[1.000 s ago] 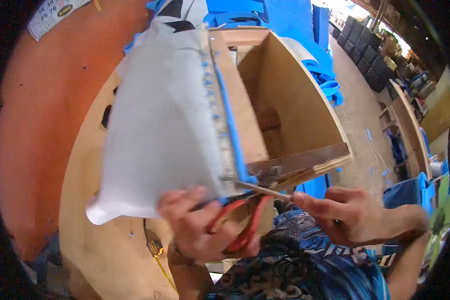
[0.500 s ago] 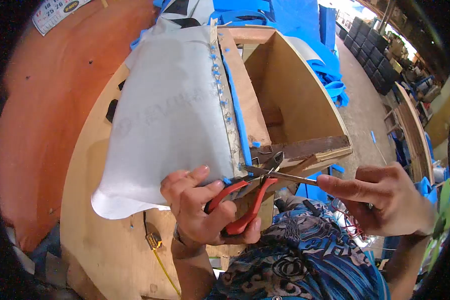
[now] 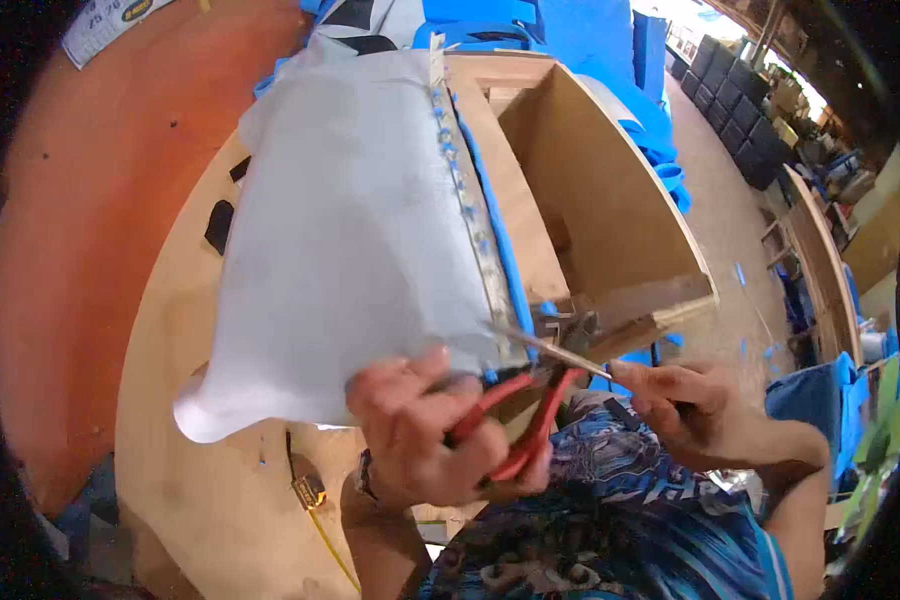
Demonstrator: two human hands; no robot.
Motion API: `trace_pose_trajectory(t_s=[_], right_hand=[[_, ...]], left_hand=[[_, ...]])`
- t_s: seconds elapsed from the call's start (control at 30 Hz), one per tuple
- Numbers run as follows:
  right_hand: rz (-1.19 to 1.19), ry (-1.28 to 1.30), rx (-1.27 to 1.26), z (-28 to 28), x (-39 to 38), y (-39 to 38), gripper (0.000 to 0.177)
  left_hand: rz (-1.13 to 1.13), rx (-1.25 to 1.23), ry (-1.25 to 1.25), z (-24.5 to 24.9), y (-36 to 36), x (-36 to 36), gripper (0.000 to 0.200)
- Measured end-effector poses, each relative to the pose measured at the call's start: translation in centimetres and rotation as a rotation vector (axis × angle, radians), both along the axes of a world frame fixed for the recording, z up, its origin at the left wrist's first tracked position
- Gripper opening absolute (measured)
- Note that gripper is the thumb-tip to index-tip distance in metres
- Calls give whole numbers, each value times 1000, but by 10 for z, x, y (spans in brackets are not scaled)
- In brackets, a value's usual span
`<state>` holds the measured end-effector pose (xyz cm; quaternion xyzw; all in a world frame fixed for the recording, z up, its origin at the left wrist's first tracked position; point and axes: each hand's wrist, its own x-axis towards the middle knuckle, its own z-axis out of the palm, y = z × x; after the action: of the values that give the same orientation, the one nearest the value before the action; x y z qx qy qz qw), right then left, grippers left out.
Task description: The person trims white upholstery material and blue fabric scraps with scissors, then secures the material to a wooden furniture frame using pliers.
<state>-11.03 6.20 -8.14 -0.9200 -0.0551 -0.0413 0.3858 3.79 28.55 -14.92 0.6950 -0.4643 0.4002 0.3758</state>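
Observation:
My left hand [image 3: 420,430] is wrapped around red-handled pliers [image 3: 542,425], whose dark jaws reach past the front end of a wooden frame strip. A slim, pointed metal tool [image 3: 575,360] is held in my right hand [image 3: 682,398]. It crosses over the plier jaws, its tip at the strip edge; blur hides whether they touch. White fabric [image 3: 340,220] covers a panel beside both hands. Along its right edge runs a pale strip [image 3: 475,220] dotted with blue bits, and next to that a blue fabric edge [image 3: 505,250].
An open plywood box frame [image 3: 620,190] stands to the right of the panel. A tape measure [image 3: 308,490] lies on the wooden board [image 3: 200,480] at lower left. Blue fabric [image 3: 580,40] is heaped behind, and dark stacked blocks [image 3: 725,95] stand farther off.
My left hand and the pliers have shifted slightly right in view. My right hand has moved left and down, and its metal tool now slants more steeply. The white panel's edge also appears farther right.

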Motion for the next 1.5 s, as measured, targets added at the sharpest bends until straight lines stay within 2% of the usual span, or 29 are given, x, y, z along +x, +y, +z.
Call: trace_pose_trajectory(t_s=[0.1,0.17,0.3,0.43,0.6,0.8,0.93,1.07,1.2,1.23,1.3,1.33,1.4,1.43,1.5], right_hand=[[-15,-114,27,-17,-3,-2,53],[29,-81,-58,4,-2,-9,55],[80,-53,-261,42,-11,-10,58],[149,78,-526,81,-8,-5,63],[186,29,-676,103,3,-2,68],[335,170,-768,149,35,-7,66],[428,323,-797,168,57,-9,72],[499,624,-1120,190,72,8,76],[563,675,-1199,201,89,31,68],[580,659,-1200,202,91,32,66],[439,638,-910,182,76,18,60],[278,620,-637,144,48,-5,57],[133,422,-377,106,22,-16,54],[149,268,-361,88,15,-11,53],[21,189,-113,45,-18,-16,50]], left_hand=[[-4,17,-1,1,-2,-4,38],[12,13,60,-1,-2,-8,41],[37,20,3,-4,-1,-5,40],[26,-8,6,-4,-2,-6,40],[31,-7,7,-3,-4,-7,39],[8,-46,-12,-3,-7,-4,39],[20,-92,-40,2,-11,0,39],[12,-165,-87,-8,-22,-1,39],[17,-127,-106,-5,-11,0,40],[18,-148,-113,-9,-11,2,40],[8,-173,-133,-17,-12,3,41],[2,-154,-118,-16,-8,2,40],[11,-113,-105,-5,0,3,40],[-5,-99,-110,-4,-1,3,39],[-44,-77,-125,0,-9,6,38]])
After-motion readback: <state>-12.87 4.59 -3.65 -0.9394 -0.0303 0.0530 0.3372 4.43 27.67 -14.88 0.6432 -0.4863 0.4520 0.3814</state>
